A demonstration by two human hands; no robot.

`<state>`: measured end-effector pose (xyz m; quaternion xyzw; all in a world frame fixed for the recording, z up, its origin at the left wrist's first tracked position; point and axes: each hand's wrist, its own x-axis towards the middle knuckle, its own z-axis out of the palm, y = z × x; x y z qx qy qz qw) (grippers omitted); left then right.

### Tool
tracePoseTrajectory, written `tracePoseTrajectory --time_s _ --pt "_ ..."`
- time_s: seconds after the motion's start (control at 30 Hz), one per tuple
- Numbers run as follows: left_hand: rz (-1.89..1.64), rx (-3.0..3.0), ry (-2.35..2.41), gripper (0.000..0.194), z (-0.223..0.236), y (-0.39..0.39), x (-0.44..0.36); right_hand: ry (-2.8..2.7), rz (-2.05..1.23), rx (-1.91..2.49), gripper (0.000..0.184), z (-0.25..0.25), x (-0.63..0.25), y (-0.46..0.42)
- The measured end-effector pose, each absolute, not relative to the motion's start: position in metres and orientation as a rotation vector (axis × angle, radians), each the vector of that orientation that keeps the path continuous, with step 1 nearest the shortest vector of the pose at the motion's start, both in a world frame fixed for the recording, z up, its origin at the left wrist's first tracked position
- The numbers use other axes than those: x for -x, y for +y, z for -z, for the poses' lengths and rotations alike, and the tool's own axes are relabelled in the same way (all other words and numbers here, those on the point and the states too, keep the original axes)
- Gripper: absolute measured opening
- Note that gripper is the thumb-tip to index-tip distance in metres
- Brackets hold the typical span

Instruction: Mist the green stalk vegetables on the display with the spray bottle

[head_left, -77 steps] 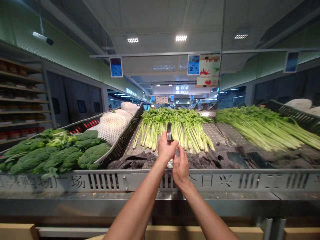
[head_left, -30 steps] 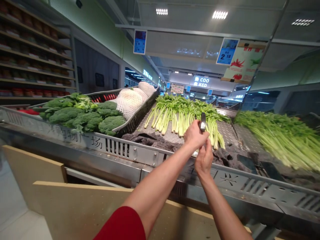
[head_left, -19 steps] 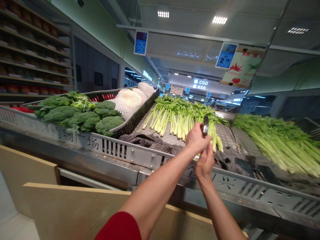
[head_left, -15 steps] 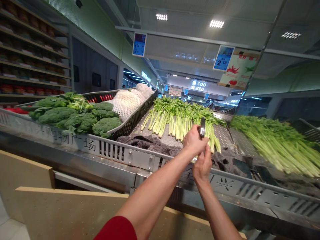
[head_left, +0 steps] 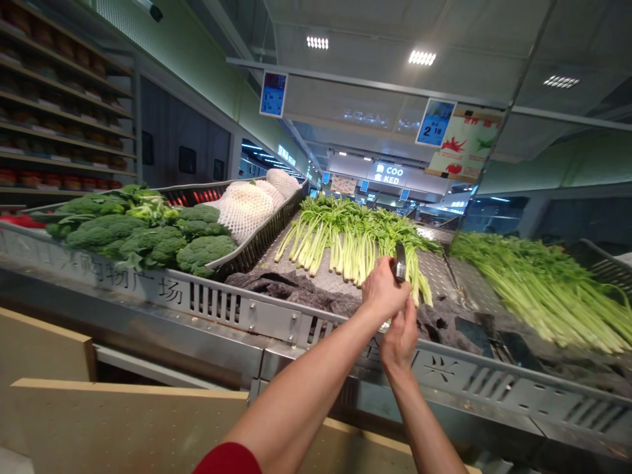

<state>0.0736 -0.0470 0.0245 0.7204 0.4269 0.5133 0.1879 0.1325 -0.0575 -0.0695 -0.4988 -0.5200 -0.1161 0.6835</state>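
My left hand (head_left: 385, 289) is closed around a dark, curved tool (head_left: 400, 258) with a shiny metal part near its lower end; its exact kind is unclear. Just below, my right hand (head_left: 399, 336) has its fingers closed and pointing up against the left one. Something small and pale green shows between the two hands, but most of it is hidden. Behind them, bunches of celery (head_left: 353, 247) lie in a row on a perforated metal shelf (head_left: 330, 284), leaves away from me and pale stalk ends toward me.
Left of the celery, a crate holds broccoli (head_left: 148, 230) and produce in white foam nets (head_left: 247, 210). Dark crumpled cloth (head_left: 296, 289) lies behind the metal front rail (head_left: 276, 322). At right, a mirror (head_left: 543, 283) reflects celery. Price signs (head_left: 436, 124) hang overhead.
The view has tilted up slightly, so the scene sits a little lower. Both hands keep nearly the same place and hold, with the dark tool still in my left hand.
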Motion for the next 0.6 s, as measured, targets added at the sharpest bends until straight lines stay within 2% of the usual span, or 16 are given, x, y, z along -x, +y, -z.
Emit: tracePoseTrajectory --time_s 0.2,0.6 --pt "-1.401 -2.054 1.215 0.036 -0.025 -0.048 -0.081 -1.152 0.272 1.114 0.053 0.068 -0.138 -0.061" --pt "-1.427 -2.039 1.158 0.040 -0.031 -0.050 -0.094 -1.126 0.314 1.134 0.053 0.063 -0.152 -0.060"
